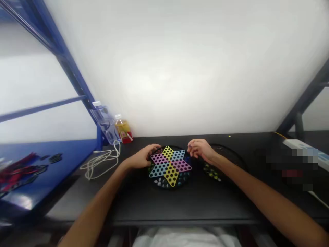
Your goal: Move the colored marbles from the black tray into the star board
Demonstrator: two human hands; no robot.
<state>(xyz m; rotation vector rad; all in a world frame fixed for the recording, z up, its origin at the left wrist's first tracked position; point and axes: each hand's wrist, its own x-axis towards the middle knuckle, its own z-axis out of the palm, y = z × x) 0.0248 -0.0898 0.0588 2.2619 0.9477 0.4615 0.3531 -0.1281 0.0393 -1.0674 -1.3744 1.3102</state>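
Head | left hand [142, 158], right hand [202, 149] at star-board tray [171, 188] | marbles [160, 181] inside

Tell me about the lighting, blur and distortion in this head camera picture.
Head view: bright light washes out the white wall, while the black table stays dark; wide-angle distortion slants the blue frame; everything is soft, so the star board, left hand and right hand lack fine detail; a pixelated patch masks the right side.

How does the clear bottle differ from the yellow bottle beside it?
The clear bottle is larger; the yellow bottle is smaller. The clear bottle looks colourless and leans strongly left; the yellow bottle leans less and has a red label. Both have white caps.
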